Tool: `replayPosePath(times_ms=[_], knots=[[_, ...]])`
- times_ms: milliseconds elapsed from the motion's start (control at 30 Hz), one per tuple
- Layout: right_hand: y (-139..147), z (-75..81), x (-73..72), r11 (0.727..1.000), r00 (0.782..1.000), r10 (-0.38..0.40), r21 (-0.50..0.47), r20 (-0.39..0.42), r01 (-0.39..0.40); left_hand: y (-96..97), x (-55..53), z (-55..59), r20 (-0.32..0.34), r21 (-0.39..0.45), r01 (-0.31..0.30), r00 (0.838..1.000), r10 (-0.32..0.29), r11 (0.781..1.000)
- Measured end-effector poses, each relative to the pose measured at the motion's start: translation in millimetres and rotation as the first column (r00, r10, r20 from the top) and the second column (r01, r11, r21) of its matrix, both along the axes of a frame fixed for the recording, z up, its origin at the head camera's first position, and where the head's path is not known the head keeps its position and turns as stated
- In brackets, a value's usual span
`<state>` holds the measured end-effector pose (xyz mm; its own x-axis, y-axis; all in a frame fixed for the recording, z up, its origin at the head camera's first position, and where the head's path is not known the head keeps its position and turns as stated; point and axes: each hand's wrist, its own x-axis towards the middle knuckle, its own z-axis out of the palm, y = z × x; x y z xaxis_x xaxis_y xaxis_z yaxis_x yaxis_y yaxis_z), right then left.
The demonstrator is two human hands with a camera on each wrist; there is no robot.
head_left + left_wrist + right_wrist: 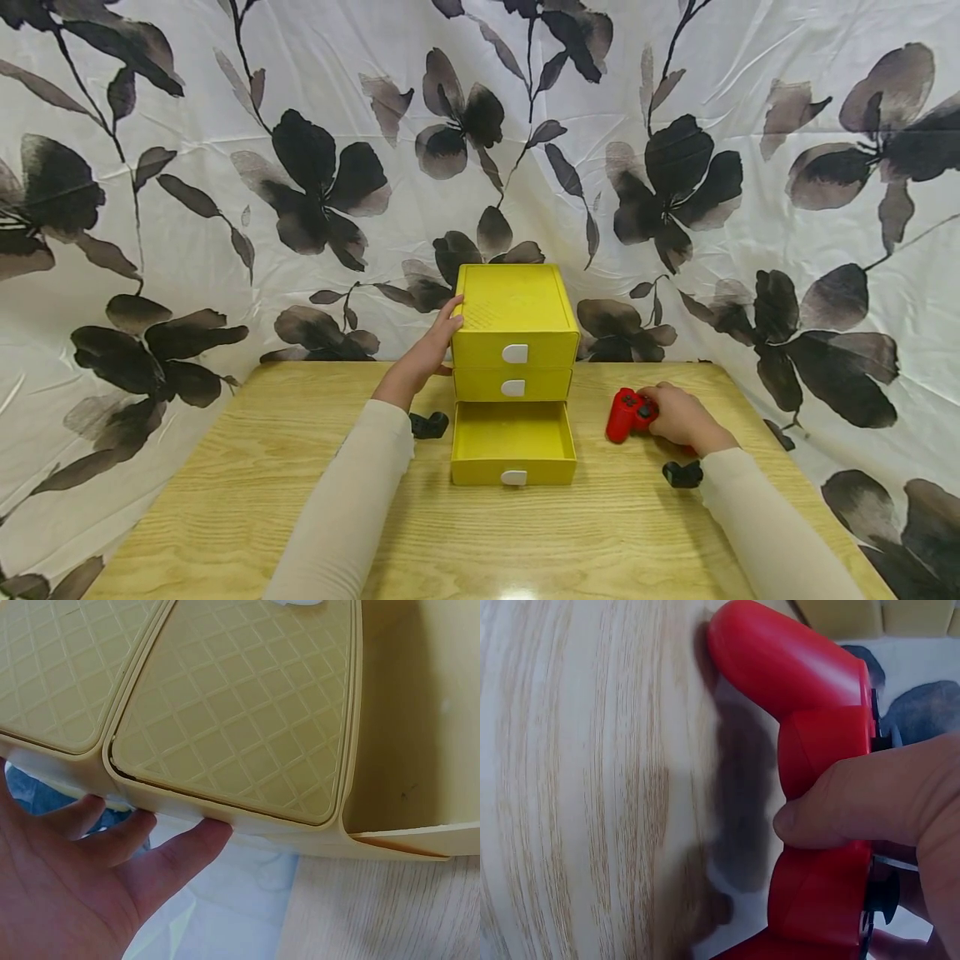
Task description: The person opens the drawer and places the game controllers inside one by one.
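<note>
A yellow three-drawer box [514, 358] stands at the back of the wooden table, its bottom drawer [514, 472] pulled out and bare inside. My left hand [427, 350] rests along the box's left side; in the left wrist view its fingertips [217, 829] touch the side wall, close to the quilted drawer fronts [240, 705]. To the right of the box, my right hand [681, 415] holds a red game controller [622, 415]. The right wrist view shows the thumb [817, 817] pressed across the controller's middle [817, 900], between its two grips. Some of its fingers are hidden behind it.
A black wrist-worn device [429, 426] shows by the left wrist, and another black device [682, 475] by the right wrist. White cloth with dark flowers [322, 192] hangs behind the table [315, 467] and along both sides. White tabs [514, 353] mark the drawer fronts.
</note>
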<state>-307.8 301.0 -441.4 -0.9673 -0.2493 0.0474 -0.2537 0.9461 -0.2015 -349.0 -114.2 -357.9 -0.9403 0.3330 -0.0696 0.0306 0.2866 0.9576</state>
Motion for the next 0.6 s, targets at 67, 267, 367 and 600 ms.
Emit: replayPosePath(times_ms=[67, 267, 367, 600], knots=[[0, 0.1, 1.0, 1.000, 1.000, 0.008, 0.011, -0.007, -0.008, 0.4, 5.9, 6.2, 0.007, 0.000, 0.013, 1.000, -0.013, 1.000], [-2, 2.0, 6.8, 0.999, 1.000, 0.029, 0.015, -0.008, -0.029, 1.5, 14.5, 12.8, 0.012, -0.010, 0.013, 1.000, -0.013, 1.000], [-5, 4.2, 9.3, 0.999, 0.999, 0.037, 0.014, -0.013, -0.037, 0.6, 5.3, 2.6, 0.003, -0.006, -0.005, 1.000, 0.005, 1.000], [-12, 15.1, 14.7, 0.997, 0.991, 0.079, 0.010, -0.111, -0.078, -0.2, 1.9, -2.1, -0.032, 0.001, -0.019, 0.999, 0.019, 1.000]])
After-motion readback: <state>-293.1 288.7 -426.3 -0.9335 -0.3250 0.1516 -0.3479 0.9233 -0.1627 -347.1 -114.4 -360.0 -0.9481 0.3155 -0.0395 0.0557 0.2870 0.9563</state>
